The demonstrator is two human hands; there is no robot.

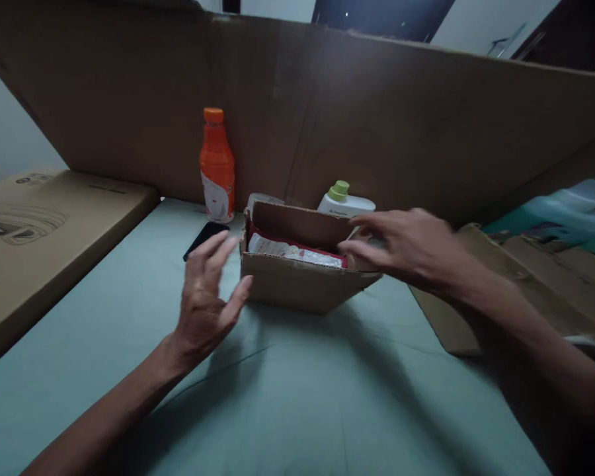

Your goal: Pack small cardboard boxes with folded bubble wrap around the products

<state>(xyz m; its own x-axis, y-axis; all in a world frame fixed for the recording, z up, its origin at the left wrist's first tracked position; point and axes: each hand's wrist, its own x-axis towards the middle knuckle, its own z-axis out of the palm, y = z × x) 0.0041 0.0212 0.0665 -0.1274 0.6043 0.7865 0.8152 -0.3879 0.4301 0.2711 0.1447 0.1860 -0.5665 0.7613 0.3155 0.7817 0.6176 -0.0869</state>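
A small open cardboard box (pixel 297 281) sits in the middle of a pale green table (pixel 287 396). Inside it lies a red and white packet (pixel 297 251). My left hand (pixel 208 297) hovers open just left of the box, fingers spread, holding nothing. My right hand (pixel 401 248) reaches over the box's right end, fingertips at its right flap; whether they grip the flap is unclear.
An orange bottle (pixel 217 165) and a black phone (pixel 204 239) stand behind the box on the left, a white bottle with a green cap (pixel 344 200) behind it. A tall cardboard sheet (pixel 327 106) walls the back. Flat cartons lie left (pixel 39 238) and right (pixel 525 291).
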